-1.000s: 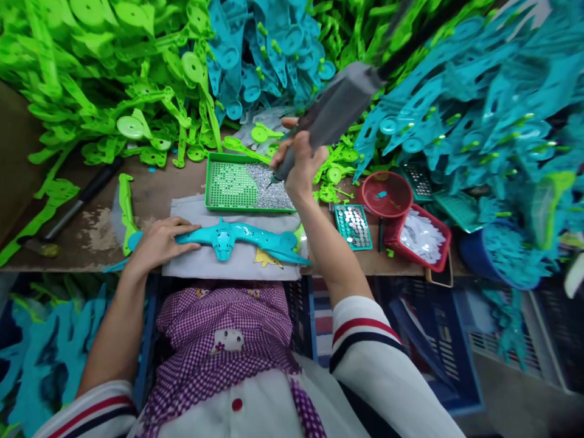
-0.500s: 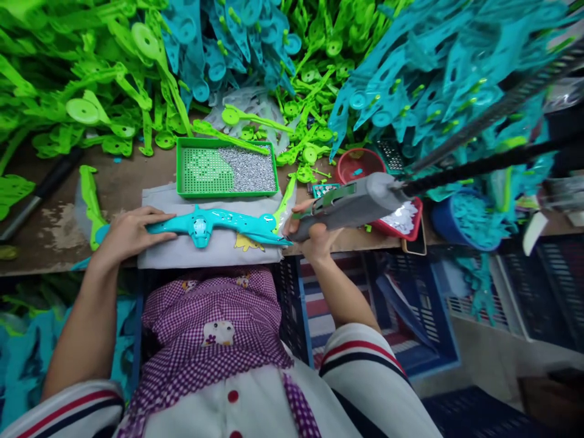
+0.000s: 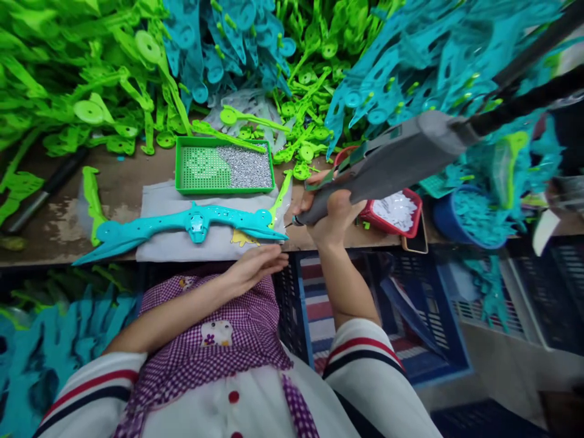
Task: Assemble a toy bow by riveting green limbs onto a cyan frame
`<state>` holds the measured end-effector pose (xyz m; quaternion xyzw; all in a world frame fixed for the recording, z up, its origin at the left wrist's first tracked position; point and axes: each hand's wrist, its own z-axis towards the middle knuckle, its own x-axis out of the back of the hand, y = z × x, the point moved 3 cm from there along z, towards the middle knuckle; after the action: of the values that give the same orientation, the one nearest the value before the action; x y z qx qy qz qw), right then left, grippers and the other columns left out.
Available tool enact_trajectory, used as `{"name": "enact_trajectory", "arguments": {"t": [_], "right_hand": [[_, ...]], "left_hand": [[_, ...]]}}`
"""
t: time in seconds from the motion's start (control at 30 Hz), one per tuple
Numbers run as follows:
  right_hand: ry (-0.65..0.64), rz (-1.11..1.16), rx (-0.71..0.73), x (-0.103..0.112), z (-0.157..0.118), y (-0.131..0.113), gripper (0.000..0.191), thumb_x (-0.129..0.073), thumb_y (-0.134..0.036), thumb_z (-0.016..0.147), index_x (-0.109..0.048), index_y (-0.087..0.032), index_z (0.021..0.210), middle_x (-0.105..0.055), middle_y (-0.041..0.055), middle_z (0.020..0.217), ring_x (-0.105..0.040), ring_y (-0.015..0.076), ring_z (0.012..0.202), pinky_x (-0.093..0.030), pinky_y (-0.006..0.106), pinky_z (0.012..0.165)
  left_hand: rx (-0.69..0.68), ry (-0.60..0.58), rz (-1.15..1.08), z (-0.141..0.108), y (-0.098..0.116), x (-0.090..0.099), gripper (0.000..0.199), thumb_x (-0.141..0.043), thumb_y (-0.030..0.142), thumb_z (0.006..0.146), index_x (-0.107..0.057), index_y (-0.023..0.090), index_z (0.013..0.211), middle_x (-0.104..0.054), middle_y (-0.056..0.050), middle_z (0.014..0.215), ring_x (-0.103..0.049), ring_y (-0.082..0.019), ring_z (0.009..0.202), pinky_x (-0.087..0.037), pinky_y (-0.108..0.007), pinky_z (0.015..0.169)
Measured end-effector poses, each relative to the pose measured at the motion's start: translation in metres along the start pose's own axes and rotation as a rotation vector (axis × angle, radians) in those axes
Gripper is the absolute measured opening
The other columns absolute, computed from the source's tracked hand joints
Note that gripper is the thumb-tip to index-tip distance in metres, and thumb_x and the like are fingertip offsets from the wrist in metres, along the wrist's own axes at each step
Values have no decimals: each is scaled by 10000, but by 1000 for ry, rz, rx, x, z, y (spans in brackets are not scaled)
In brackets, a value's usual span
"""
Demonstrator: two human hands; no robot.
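Note:
My right hand (image 3: 335, 222) grips a grey electric screwdriver (image 3: 401, 161), its bit pointing left and down, just off the right tip of a turquoise plastic part (image 3: 150, 226). This long, wing-shaped part lies across a pale grey cloth (image 3: 159, 251) at the bench's front edge. Lime-green pieces rise from its two ends, one on the left (image 3: 92, 204) and one on the right (image 3: 281, 198). Just below the part's right end is my left hand (image 3: 255, 266), fingers stretched out and holding nothing. Whether it touches the part or cloth I cannot tell.
Behind the cloth stands a green tray (image 3: 178, 167) with small metal screws (image 3: 250, 167). A red container (image 3: 416, 219) of white pieces and a blue bucket (image 3: 440, 219) stand right. Lime-green parts (image 3: 91, 112) and turquoise parts (image 3: 410, 79) are heaped behind. Dark cables run from the screwdriver.
My left hand has let go of the turquoise part's left side and moved right, below its right end. My right hand has drawn the screwdriver up and right, off the part's tip.

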<state>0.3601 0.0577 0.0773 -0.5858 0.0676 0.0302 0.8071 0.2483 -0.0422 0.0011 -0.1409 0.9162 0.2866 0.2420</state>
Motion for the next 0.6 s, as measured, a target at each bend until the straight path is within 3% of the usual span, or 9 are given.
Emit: {"name": "enact_trajectory", "arguments": {"t": [0.1,0.2,0.4,0.6], "right_hand": [[-39,11,-6,1,-4,1,675,-547,-857,662,-675,-249,926,-501,-54,478,-545,140,416,-476,291,435],[-42,-14,-19,5,-10,5,680,-528,-860,683,-680,-257,958,-516,-47,510,-553,134,437,-490,287,453],[-57,30,-2,2,-9,3,635,-556,-851,676,-674,-259,872,-520,-44,484,-545,137,413,-478,298,436],[-60,2,-15,-5,-6,15,536,-596,-755,726,-670,-232,817,-503,-68,462,-555,116,417,-467,256,445]], "left_hand": [[-4,85,-228,33,-7,-31,123,-668,181,888,-647,135,777,-729,-81,788,-697,-132,741,-529,-320,946],[-10,166,-366,45,-10,-43,148,-648,188,908,-621,143,769,-700,-55,723,-693,-124,712,-538,-309,944],[-156,277,-485,58,-16,-50,159,-619,176,919,-613,135,766,-690,-44,692,-697,-123,696,-549,-285,888],[-212,307,-430,61,-16,-50,237,-572,189,949,-591,128,720,-668,-30,599,-654,-103,558,-541,-216,668]]}}
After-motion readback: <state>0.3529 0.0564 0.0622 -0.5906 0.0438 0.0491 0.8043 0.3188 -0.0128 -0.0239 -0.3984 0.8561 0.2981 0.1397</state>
